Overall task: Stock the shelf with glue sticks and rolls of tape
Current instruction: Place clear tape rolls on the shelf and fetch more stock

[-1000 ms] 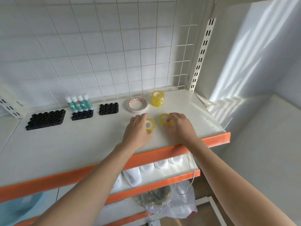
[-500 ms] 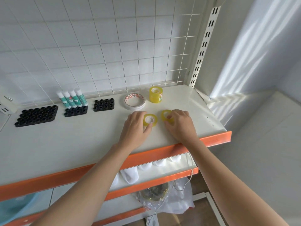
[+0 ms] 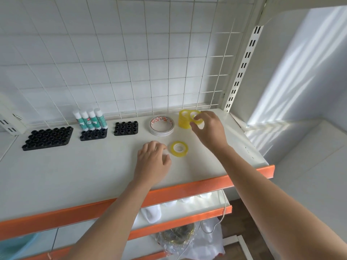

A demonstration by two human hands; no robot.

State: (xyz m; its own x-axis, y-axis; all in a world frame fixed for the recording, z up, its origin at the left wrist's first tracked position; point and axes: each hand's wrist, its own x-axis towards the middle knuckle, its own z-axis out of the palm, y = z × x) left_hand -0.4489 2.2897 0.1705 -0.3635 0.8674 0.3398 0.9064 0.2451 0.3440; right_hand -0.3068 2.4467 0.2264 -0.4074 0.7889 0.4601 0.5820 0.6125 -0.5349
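My right hand (image 3: pixel 209 129) pinches a small yellow tape roll (image 3: pixel 196 118) and holds it beside the top of a stack of yellow tape rolls (image 3: pixel 183 120) at the back of the shelf (image 3: pixel 75 175). A second small yellow tape roll (image 3: pixel 179 148) lies flat on the shelf. My left hand (image 3: pixel 153 162) rests just left of it with loosely curled fingers, holding nothing. A wide white tape roll with red print (image 3: pixel 162 125) lies left of the stack. Several glue sticks (image 3: pixel 90 120) stand in a black holder (image 3: pixel 93 135).
Two more black holders (image 3: pixel 47 137) (image 3: pixel 125 127) sit on the shelf without glue sticks. A wire grid (image 3: pixel 131 53) backs the shelf and an orange strip (image 3: pixel 187 190) edges its front. Lower shelves hold white items (image 3: pixel 152 214) and a plastic bag (image 3: pixel 187 241).
My right hand lifted one yellow roll off the shelf and carried it back to the stack. My left hand let go of the other roll and drew slightly left.
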